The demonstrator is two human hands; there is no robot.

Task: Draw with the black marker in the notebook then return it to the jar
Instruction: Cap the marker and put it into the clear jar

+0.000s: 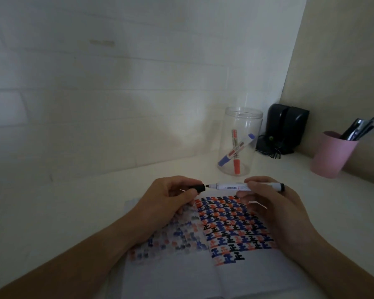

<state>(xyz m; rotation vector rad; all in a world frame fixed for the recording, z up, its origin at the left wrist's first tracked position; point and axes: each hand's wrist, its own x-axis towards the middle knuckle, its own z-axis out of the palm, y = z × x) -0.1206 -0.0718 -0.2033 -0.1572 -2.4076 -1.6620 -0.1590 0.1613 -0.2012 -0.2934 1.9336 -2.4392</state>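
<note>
two bare hands hover over an open notebook (pixel 229 275) on a white desk (pixel 73 212). the right hand (pixel 274 203) pinches a black marker (pixel 242 187) held level above the page, tip bare and pointing left. the left hand (pixel 171 197) grips the marker's black cap (pixel 197 188), just apart from the tip. rows of black, blue and red marks fill the right page. behind stands a clear jar (pixel 240 126) holding a blue and a red marker, near a pink cup (pixel 330 156) of pens.
</note>
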